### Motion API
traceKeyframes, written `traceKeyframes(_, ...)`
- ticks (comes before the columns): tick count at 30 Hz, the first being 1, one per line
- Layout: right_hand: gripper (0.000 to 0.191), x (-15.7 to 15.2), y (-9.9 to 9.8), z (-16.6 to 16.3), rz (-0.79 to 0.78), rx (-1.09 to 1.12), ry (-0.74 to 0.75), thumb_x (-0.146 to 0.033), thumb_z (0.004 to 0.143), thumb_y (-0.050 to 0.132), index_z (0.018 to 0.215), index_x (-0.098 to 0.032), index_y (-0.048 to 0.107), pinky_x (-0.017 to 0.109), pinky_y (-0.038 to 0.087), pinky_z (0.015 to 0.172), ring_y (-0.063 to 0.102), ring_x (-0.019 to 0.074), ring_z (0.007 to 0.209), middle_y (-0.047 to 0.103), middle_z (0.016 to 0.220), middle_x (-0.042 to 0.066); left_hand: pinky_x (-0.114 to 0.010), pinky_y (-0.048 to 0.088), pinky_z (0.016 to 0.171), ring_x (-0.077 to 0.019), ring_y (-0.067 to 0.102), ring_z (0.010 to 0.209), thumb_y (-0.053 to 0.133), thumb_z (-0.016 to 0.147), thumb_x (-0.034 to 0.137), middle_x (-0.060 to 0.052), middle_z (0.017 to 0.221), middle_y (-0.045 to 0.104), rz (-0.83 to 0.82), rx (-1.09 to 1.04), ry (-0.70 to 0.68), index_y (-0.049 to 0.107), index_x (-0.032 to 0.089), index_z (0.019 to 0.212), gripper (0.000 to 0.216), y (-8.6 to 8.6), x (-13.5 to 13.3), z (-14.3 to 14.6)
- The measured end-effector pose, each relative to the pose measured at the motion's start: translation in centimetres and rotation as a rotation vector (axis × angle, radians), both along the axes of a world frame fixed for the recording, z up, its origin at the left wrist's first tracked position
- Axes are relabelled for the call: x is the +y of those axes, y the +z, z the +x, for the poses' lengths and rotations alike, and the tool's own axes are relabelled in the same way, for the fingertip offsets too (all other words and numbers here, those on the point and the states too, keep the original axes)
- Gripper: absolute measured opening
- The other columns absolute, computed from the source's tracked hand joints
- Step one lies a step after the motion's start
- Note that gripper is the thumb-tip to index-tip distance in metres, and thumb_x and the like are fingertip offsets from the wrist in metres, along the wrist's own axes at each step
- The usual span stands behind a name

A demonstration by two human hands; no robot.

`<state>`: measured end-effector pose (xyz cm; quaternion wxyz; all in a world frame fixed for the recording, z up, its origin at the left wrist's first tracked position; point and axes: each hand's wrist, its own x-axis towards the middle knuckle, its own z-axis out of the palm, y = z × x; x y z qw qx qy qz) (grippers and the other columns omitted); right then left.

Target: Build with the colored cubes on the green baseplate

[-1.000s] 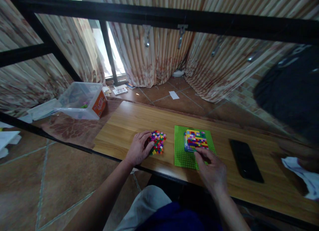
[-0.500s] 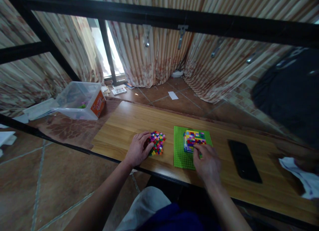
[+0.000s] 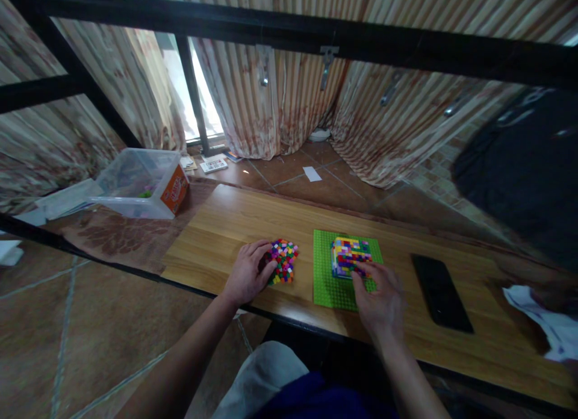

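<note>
A loose pile of small colourful bricks (image 3: 284, 261) lies on the wooden table. My left hand (image 3: 249, 271) rests at the pile's left edge, thumb and fingers apart and curved around that side. To the right, a block of stacked multicoloured bricks (image 3: 345, 250) stands on a green studded baseplate (image 3: 323, 289). My right hand (image 3: 380, 295) reaches over the block's near right corner. Its fingertips touch the top, with the thumb slightly apart from them; no brick shows between them. This hand covers the baseplate's near right part.
A black phone (image 3: 442, 292) lies right of the baseplate on the wooden table (image 3: 235, 211), with crumpled white paper (image 3: 544, 322) farther right. On the floor at left stands a clear plastic bin (image 3: 130, 178) with an orange label. A black metal bar (image 3: 289, 24) crosses above.
My right hand has shifted slightly right on the block, and its thumb and fingertips have parted a little. The left hand stays beside the pile. The view has moved slightly.
</note>
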<state>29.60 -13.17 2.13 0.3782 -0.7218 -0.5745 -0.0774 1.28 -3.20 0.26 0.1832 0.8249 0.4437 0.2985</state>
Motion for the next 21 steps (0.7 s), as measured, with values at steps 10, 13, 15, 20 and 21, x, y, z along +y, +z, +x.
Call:
traceKeyframes(10,0.032,0.6,-0.2,0.0,-0.003,0.103,-0.089,-0.043,0.088,0.055,0.098,-0.016,0.070,0.047,0.043,0.097,0.058,0.0267,0.105,0.066,0.106,0.014,-0.048,0.043,0.106,-0.0258,0.055,0.122,0.054,0.093,0.038,-0.011,0.132,0.061,-0.008,0.007,0.011,0.059,0.020,0.121,0.034,0.1,0.0,0.1)
traceKeyframes(13,0.030,0.8,-0.2,-0.1,-0.003,0.155,-0.101,-0.042,0.086,0.056,0.096,-0.017,0.070,0.047,0.042,0.098,0.057,0.0267,0.106,0.066,0.107,0.014,-0.048,0.043,0.107,-0.0257,0.055,0.123,0.054,0.093,0.038,-0.011,0.132,0.061,-0.001,0.001,0.008,0.058,0.020,0.122,0.035,0.0,0.0,0.1)
traceKeyframes(15,0.028,0.9,-0.1,-0.2,-0.004,0.185,-0.108,-0.040,0.085,0.056,0.095,-0.018,0.070,0.047,0.042,0.098,0.057,0.0265,0.107,0.066,0.107,0.013,-0.049,0.043,0.107,-0.0257,0.055,0.123,0.053,0.093,0.038,-0.011,0.132,0.061,-0.001,0.001,0.008,0.058,0.020,0.122,0.035,0.0,0.0,0.1)
traceKeyframes(20,0.026,1.1,0.2,-0.2,-0.019,0.252,-0.114,-0.038,0.084,0.058,0.093,-0.018,0.071,0.047,0.042,0.098,0.057,0.0262,0.106,0.066,0.106,0.012,-0.049,0.043,0.106,-0.0258,0.055,0.122,0.054,0.093,0.038,-0.011,0.131,0.061,-0.003,0.007,0.006,0.059,0.020,0.121,0.034,0.1,0.0,0.1)
traceKeyframes(21,0.025,1.1,0.3,-0.2,-0.018,0.262,-0.115,-0.038,0.083,0.058,0.092,-0.018,0.071,0.047,0.042,0.098,0.057,0.0261,0.106,0.066,0.106,0.012,-0.048,0.043,0.106,-0.0259,0.055,0.122,0.054,0.093,0.038,-0.011,0.131,0.061,-0.003,0.010,0.006,0.059,0.021,0.121,0.034,0.1,0.0,0.1)
